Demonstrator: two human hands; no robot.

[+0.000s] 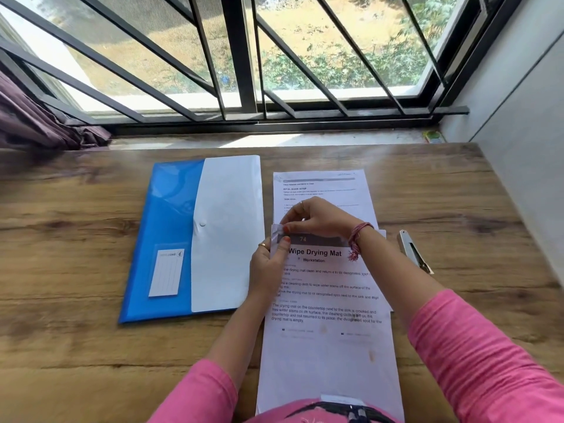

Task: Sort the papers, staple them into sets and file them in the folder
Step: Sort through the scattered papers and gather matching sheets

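White paper's (329,300) corner, seemingly folded, pinched by hands (285,239).

The folder (171,239) was bright blue with a white flap and a white lined label. The papers (329,346) were white with black print and a dark grey header band. The desk (76,346) showed brown wood grain. The sleeves (476,355) were pink, the wrist thread (355,239) pink-and-white, the curtain (33,123) purple.

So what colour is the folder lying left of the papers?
Blue, with a white flap over its right part; the folder shows clearly in the head view.
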